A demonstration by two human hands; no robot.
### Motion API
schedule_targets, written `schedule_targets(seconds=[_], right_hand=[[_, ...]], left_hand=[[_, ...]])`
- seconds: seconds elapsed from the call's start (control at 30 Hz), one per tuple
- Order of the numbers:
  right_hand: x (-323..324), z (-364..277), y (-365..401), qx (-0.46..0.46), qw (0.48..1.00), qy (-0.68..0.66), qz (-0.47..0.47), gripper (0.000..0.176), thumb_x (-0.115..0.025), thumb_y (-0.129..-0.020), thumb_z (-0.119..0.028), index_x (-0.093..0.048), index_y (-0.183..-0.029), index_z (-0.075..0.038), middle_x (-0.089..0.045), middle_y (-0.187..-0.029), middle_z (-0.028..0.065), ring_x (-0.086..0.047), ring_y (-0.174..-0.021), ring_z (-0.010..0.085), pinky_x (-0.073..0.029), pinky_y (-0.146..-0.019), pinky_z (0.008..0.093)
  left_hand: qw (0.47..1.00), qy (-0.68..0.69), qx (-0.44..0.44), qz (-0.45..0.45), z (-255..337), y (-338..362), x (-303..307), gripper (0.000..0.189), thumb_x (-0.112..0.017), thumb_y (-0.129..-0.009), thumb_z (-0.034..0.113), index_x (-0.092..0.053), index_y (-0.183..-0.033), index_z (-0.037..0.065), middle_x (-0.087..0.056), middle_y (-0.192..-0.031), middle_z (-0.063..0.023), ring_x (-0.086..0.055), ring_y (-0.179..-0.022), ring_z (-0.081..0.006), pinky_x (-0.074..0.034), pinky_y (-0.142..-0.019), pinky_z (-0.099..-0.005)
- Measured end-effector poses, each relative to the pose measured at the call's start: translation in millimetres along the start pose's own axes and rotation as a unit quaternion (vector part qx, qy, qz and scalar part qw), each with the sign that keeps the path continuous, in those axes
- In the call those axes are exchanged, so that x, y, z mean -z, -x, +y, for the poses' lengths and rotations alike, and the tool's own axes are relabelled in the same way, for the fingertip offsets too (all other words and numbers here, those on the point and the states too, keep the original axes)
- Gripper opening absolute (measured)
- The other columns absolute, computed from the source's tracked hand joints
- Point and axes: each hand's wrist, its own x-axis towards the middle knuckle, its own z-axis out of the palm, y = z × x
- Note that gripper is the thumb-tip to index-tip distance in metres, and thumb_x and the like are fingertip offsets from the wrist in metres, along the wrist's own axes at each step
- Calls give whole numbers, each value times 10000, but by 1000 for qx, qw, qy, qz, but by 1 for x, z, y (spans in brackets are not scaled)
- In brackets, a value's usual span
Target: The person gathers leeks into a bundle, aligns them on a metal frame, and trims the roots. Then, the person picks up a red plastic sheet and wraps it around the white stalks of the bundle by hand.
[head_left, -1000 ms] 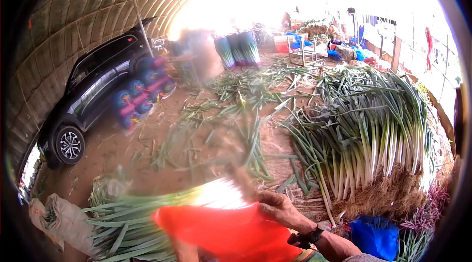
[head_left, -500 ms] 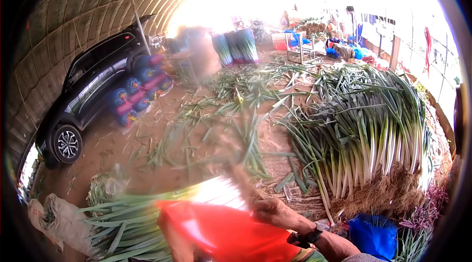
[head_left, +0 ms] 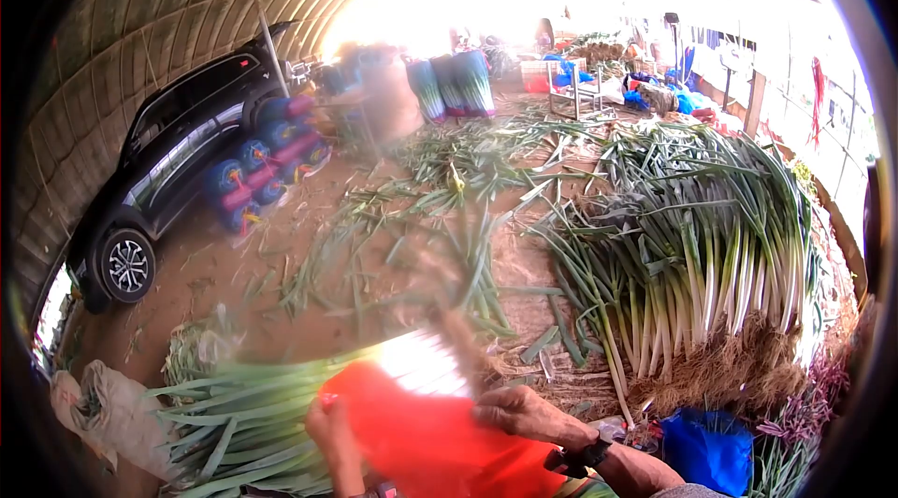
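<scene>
A thin, bright red sheet (head_left: 421, 428), which looks like plastic, is spread between my two hands, low in the view. My left hand (head_left: 332, 428) pinches its left edge near the upper corner. At the right edge, my right hand (head_left: 524, 414) grips it with curled fingers, a dark watch on the wrist. Just beyond the sheet lies a bundle of leeks (head_left: 267, 404), green leaves pointing left and white stalks shining in glare. Blurred brown roots show at the bundle's right end. The sheet overlaps the near part of the stalks.
A large row of rooted leeks (head_left: 711, 264) leans at right. Loose leaves (head_left: 374, 245) litter the dirt floor. A blue bag (head_left: 709, 449) sits at lower right, a pale sack (head_left: 117, 418) at lower left. A black car (head_left: 187, 143) stands left; upright leek bundles (head_left: 454, 86) stand behind.
My left hand has come up into clearer view, fingers on the red sheet's left edge. The sheet has shifted right and its top edge sits higher. My right hand has moved slightly down.
</scene>
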Motion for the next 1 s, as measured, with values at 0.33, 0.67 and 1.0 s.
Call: schedule_targets(seconds=[0.33, 0.67, 1.0], right_hand=[[-11, 0, 0, -66, 996, -33, 53, 472, -646, -1019, -424, -721, -1214, -1, -717, -1003, 9, -606, -944, 98, -485, -853, 289], [-6, 7, -12, -88, 986, 137, -34, 296, -668, -1022, -267, -735, -1196, -37, -752, -1056, 32, -648, -1001, 99, -523, -848, 279], [-11, -22, -11, 9, 970, -210, 122, 291, -816, -889, -114, -764, -1172, -70, -757, -905, -16, -615, -756, 46, -517, -694, 257]], left_hand=[[1000, -4, -9, -20, 21, 11, -7, 228, -696, -856, 56, -640, -1068, -11, -664, -959, -49, -602, -826, -140, -513, -748, -316], [993, -55, -108, 6, 23, 18, -8, 485, -673, -968, 112, -511, -1399, -43, -634, -1204, -93, -614, -1030, -190, -518, -918, -312], [907, -314, -259, -106, 64, 75, -30, 458, -768, -916, 148, -615, -1328, 18, -628, -1296, -175, -595, -1205, -316, -476, -1040, -422]])
